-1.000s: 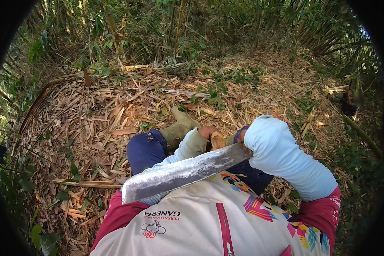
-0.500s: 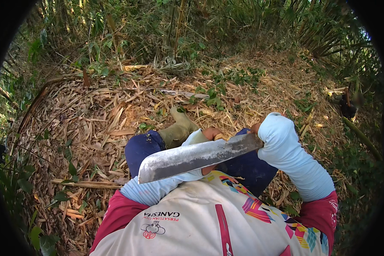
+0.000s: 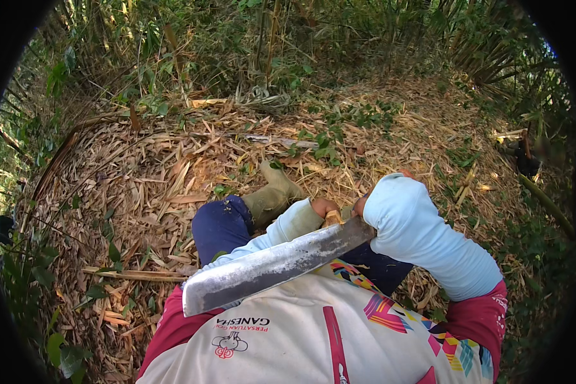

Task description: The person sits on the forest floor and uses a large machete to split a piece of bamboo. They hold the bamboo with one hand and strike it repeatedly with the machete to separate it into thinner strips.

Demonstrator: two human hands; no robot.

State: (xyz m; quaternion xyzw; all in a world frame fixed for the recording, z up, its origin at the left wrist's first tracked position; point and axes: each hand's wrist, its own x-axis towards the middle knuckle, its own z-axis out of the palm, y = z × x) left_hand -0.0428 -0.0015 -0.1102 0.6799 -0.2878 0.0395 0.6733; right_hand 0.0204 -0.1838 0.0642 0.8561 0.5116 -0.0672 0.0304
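Note:
A broad machete (image 3: pixel 275 265) with a grey, worn blade lies slantwise before my chest, its blunt end to the left over my left sleeve. My right hand (image 3: pixel 361 206) is closed at the blade's right end; the handle and most of the fingers are hidden behind the blade and a light blue sleeve. Just left of it, my left hand (image 3: pixel 324 207) is curled beside a short tan, wood-like piece (image 3: pixel 333 217). The blade covers the lower part of that hand, so what it grips cannot be made out fully.
Dry bamboo leaves (image 3: pixel 134 179) cover the ground around me. My bent leg in blue trousers and an olive boot (image 3: pixel 275 192) rests in front. A split stick (image 3: pixel 134 275) lies at the left, a green stalk (image 3: pixel 547 205) at the right. Dense bamboo (image 3: pixel 269 45) stands behind.
The machete has swung down and to the left, its blunt end closer to my body. My right hand has moved left, nearer the left hand, which shows more clearly now.

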